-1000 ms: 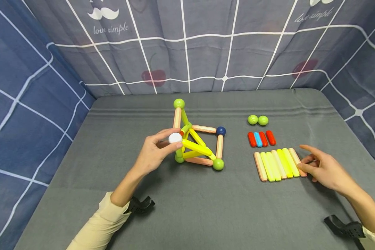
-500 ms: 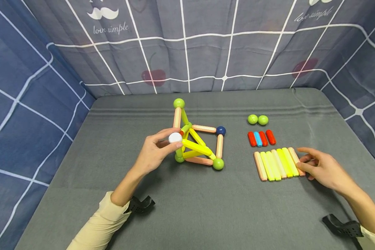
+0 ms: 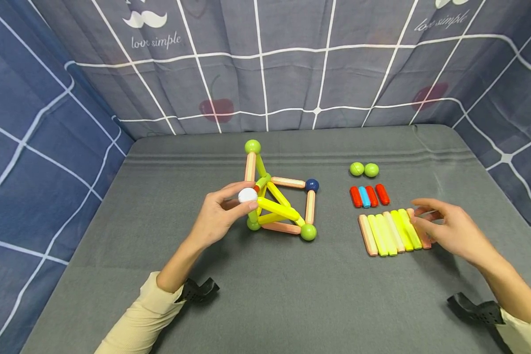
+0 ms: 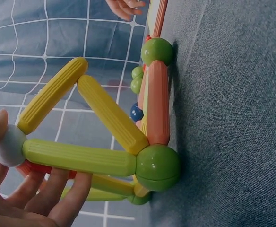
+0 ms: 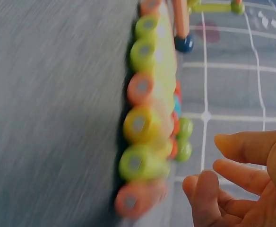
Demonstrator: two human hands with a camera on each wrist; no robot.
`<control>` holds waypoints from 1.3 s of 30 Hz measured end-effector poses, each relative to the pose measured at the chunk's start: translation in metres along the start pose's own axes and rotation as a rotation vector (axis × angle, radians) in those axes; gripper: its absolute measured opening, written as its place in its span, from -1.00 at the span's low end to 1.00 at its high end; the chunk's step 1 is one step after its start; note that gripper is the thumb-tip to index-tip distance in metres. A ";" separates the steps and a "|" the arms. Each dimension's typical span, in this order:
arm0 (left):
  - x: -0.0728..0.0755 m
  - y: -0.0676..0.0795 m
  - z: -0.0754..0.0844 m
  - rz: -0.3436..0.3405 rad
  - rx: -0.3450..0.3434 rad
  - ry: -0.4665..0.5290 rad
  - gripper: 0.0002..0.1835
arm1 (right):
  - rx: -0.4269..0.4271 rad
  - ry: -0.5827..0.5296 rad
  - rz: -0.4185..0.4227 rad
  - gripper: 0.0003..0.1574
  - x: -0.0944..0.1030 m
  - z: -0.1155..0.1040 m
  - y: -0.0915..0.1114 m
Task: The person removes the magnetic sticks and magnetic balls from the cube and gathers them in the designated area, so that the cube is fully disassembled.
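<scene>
L hand [image 3: 217,216] pinches the white ball [image 3: 248,195] btwn thumb & fingers, up off the table [image 3: 318,295], at the L side of the ball-and-stick frame [image 3: 279,208], which sits approx. mid-table. R hand [image 3: 457,228] is empty, fingers loosely bent, over the R end of the row of sticks [image 3: 394,233]; R wrist view shows a gap btwn fingertips & row. Handling: parts look like smooth, stiff plastic, prob. light & hard to break; balls likely a bit slippery, sticks' ridges shd help grip. Grey discs in the stick ends suggest magnets, so joints prob. swivel or pop apart if knocked; the frame as a whole is prob. floppy. Best hold: ball across its sides, thumb opp. fingers; loose stick at mid-length, ends free. Hard to see: the red rod [image 4: 34,168] by the white ball is mostly behind L fingers; frame's rear joints overlap in head view, & can't tell if the far end of the upper yellow stick [image 4: 53,94] touches anything. R wrist view is blurred, w/ the row's far end cut off at the top; both forearms run out of frame.
</scene>
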State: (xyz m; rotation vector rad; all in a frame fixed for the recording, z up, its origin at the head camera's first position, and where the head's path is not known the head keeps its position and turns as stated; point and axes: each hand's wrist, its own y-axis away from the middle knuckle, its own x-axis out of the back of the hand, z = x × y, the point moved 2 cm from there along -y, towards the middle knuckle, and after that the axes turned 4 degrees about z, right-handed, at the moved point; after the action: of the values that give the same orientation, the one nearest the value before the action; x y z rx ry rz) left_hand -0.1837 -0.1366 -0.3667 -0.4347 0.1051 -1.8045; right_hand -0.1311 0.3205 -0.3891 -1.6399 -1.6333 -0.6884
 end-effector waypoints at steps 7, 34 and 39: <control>0.000 0.000 0.000 -0.004 -0.002 0.012 -0.52 | 0.122 -0.108 0.012 -0.59 -0.018 -0.047 -0.008; -0.001 -0.002 0.000 -0.013 0.014 0.019 -0.52 | 0.353 -0.348 -0.191 -0.65 -0.107 -0.179 -0.048; 0.000 -0.002 0.001 -0.023 0.010 0.028 -0.53 | 0.328 -0.339 -0.188 -0.68 -0.106 -0.183 -0.053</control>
State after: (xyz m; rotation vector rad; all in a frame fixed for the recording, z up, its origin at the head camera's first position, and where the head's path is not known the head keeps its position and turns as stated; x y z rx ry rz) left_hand -0.1853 -0.1353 -0.3651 -0.4050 0.1108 -1.8337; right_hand -0.1693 0.1085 -0.3556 -1.4289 -2.0371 -0.2156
